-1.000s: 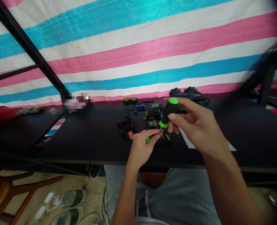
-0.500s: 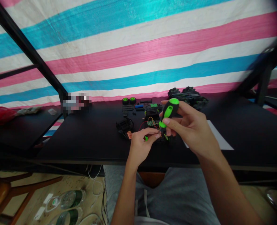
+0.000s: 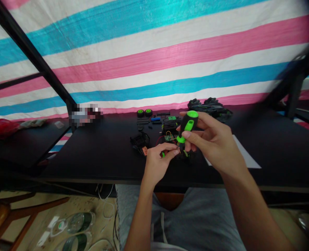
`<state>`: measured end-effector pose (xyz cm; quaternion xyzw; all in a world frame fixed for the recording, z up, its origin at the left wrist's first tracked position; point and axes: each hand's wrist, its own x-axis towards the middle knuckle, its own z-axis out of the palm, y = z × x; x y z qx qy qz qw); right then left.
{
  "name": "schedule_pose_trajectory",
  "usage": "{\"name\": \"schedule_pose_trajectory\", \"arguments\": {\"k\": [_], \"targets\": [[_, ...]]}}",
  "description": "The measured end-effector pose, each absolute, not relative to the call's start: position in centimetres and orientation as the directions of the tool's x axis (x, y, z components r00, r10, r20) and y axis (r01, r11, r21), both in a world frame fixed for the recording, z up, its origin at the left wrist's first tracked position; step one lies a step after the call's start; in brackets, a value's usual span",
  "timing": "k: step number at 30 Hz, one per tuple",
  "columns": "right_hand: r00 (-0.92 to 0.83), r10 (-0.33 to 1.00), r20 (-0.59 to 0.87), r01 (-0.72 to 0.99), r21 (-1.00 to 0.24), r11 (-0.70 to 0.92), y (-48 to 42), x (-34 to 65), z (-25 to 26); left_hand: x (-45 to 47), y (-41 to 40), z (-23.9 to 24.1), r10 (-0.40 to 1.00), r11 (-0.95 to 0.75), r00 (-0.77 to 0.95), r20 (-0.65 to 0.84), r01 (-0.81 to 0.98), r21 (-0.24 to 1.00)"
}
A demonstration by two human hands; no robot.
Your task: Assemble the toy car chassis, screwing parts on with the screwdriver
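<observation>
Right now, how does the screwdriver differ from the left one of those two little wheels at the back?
The screwdriver is held in the right hand, while the wheel rests on the black table. The screwdriver has a long, tilted handle; the wheel is short and round. Both are black with bright green.

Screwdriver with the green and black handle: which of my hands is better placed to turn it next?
Your right hand, probably: it grips the screwdriver by its handle, while your left hand is lower, close to the screwdriver's other end.
</observation>
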<state>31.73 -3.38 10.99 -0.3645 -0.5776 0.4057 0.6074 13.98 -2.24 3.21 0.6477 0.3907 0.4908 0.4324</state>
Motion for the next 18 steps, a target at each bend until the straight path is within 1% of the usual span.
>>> {"name": "schedule_pose_trajectory", "arguments": {"k": [8, 14, 18], "targets": [[0.017, 0.911, 0.411, -0.077, -0.908, 0.411, -3.5, 31.7, 11.4, 13.7, -2.3, 3.2, 0.927, -0.334, 0.207, 0.313, 0.076, 0.939], [0.029, 0.913, 0.407, -0.050, -0.912, 0.408, -3.4, 31.9, 11.1, 12.7, -2.9, 2.9, 0.920, -0.379, 0.179, 0.349, 0.174, 0.909], [0.020, 0.912, 0.409, -0.030, -0.912, 0.409, -3.4, 32.0, 11.0, 12.3, -3.1, 2.8, 0.907, -0.410, 0.206, 0.367, 0.236, 0.881]]}}
